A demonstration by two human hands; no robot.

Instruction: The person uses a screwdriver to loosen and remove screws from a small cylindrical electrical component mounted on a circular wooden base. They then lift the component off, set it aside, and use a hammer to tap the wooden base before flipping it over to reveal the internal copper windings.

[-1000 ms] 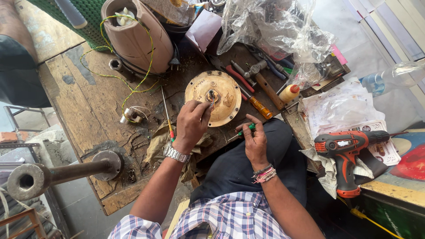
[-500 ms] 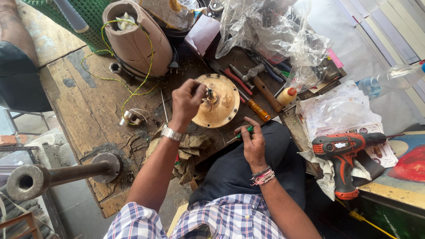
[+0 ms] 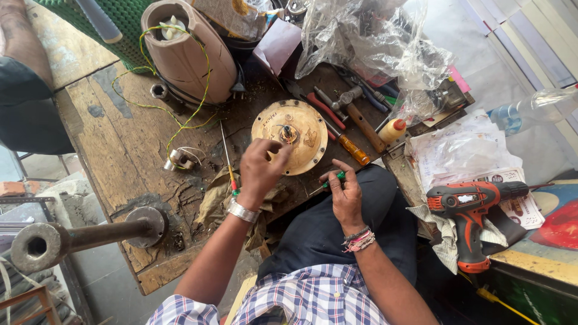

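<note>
Left hand (image 3: 260,167) pinches the round brass-coloured plate (image 3: 291,143) at its seven o'clock edge on the bench (image 3: 120,150); we steady it firmly while our right hand (image 3: 343,194) grips a green-handled screwdriver (image 3: 328,182).

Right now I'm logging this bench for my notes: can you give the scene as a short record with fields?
left hand: left hand touches the rim of the round tan disc
right hand: right hand holds a green-handled screwdriver
surface: worn wooden bench
beside disc: orange-handled screwdriver, hammer, red pliers
far side: beige housing with yellow-green wire
right of person: red cordless drill
</note>
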